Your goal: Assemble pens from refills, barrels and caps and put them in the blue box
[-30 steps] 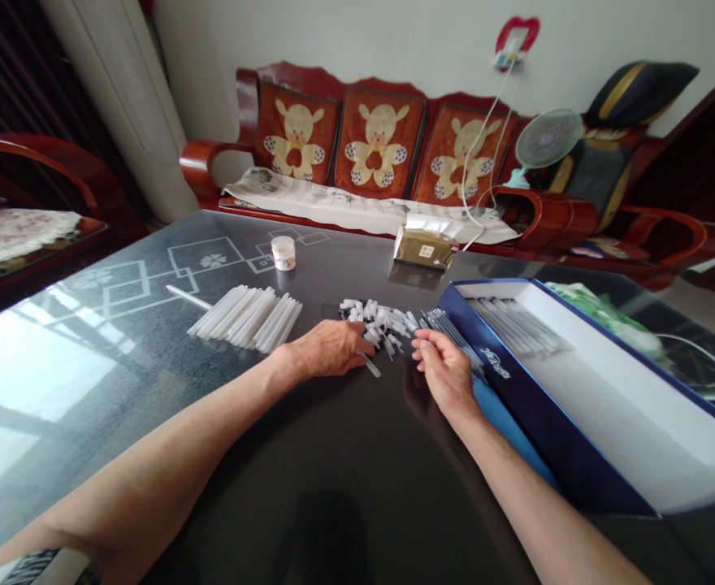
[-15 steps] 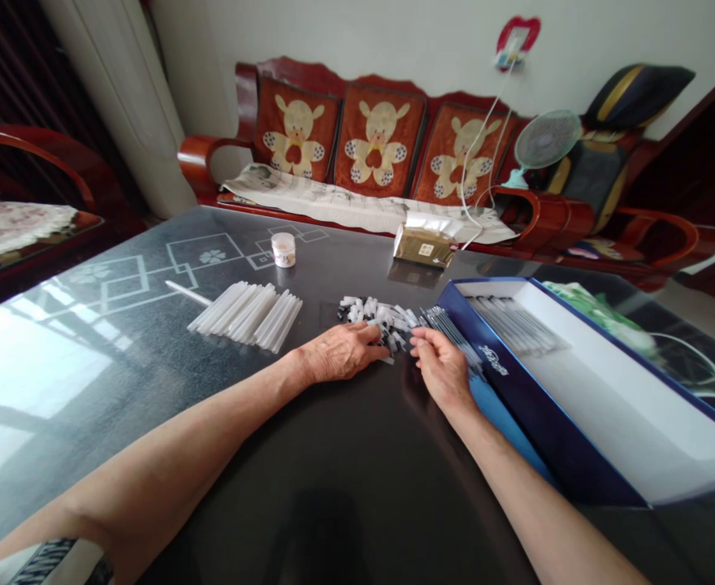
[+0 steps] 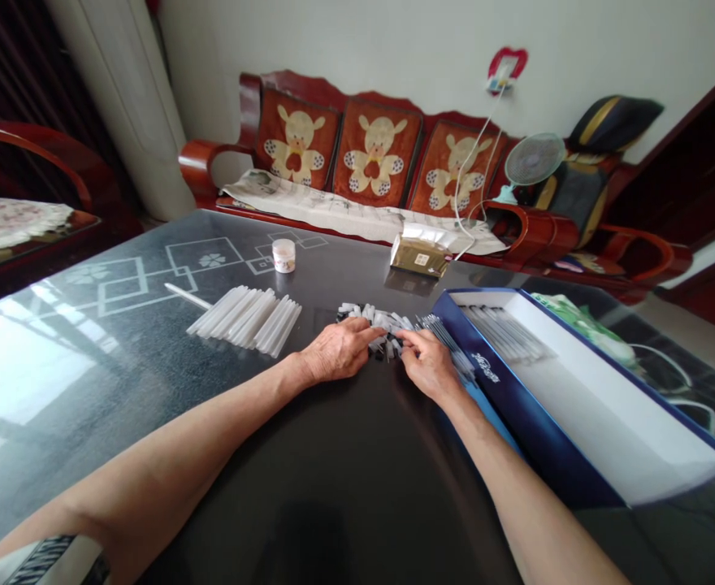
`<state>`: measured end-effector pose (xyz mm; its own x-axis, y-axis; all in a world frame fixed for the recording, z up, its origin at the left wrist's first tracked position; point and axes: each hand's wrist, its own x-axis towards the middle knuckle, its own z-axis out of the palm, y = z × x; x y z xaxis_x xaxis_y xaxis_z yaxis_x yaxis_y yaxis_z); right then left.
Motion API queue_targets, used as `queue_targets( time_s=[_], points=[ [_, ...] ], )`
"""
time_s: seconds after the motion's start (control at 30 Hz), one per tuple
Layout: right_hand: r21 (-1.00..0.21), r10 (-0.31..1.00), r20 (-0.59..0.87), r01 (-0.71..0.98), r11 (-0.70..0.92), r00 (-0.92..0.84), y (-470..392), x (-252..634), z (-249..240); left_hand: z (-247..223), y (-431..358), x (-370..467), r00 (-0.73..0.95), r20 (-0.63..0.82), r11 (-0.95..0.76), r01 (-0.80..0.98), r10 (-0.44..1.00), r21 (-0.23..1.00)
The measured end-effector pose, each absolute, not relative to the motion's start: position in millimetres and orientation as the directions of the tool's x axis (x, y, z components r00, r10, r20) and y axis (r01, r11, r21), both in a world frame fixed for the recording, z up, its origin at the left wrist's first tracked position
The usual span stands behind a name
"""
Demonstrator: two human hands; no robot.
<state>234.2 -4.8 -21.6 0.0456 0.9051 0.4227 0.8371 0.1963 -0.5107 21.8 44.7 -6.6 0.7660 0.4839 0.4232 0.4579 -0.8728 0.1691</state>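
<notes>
A loose pile of small white and black pen caps [image 3: 387, 322] lies on the dark table in front of both hands. My left hand [image 3: 344, 349] rests at the pile's left side, its index finger stretched over the caps; I see nothing held in it. On the right side, my right hand [image 3: 429, 363] reaches into the caps with thumb and fingers drawn together. Whatever they pinch is too small to make out. Thin pen refills [image 3: 439, 329] lie in a bundle just beyond my right hand. White pen barrels [image 3: 244, 318] form a row off to the left.
A long blue box [image 3: 509, 398] with a white inside stands at the right, several finished-looking pens [image 3: 507, 333] in its far end. Farther back are a small white jar [image 3: 283, 256] and a tissue pack [image 3: 419, 253]. A green-and-white bag [image 3: 586, 325] lies behind the box.
My right hand has moved slightly left, into the caps, closer to my left hand. My left index finger now reaches farther over the pile. The camera view has shifted a little.
</notes>
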Motion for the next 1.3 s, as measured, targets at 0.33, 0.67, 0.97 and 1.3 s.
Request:
queue_targets(
  time_s=[0.33, 0.67, 0.97, 1.3],
  points=[
    [-0.413, 0.928, 0.366, 0.882, 0.226, -0.066, -11.3, 229.4, -15.0, -7.5, 41.0, 24.3, 0.743, 0.392, -0.839, 0.502, 0.543, 0.21],
    [-0.503, 0.934, 0.358, 0.838, 0.212, -0.021, -10.8, 233.0, -6.6, -10.3, 40.1, 24.8, 0.707, 0.417, -0.818, 0.534, 0.571, 0.215],
    [-0.127, 0.898, 0.412, 0.986, -0.111, 0.154, -12.5, 267.3, 4.0, -15.5, 41.0, 24.1, 0.695, 0.464, -0.829, 0.523, 0.55, 0.198],
    [-0.002, 0.916, 0.355, 0.98, -0.197, 0.185, -14.2, 262.6, -2.9, -16.6, 39.8, 25.2, 0.692, 0.477, -0.832, 0.521, 0.542, 0.19]
  ],
)
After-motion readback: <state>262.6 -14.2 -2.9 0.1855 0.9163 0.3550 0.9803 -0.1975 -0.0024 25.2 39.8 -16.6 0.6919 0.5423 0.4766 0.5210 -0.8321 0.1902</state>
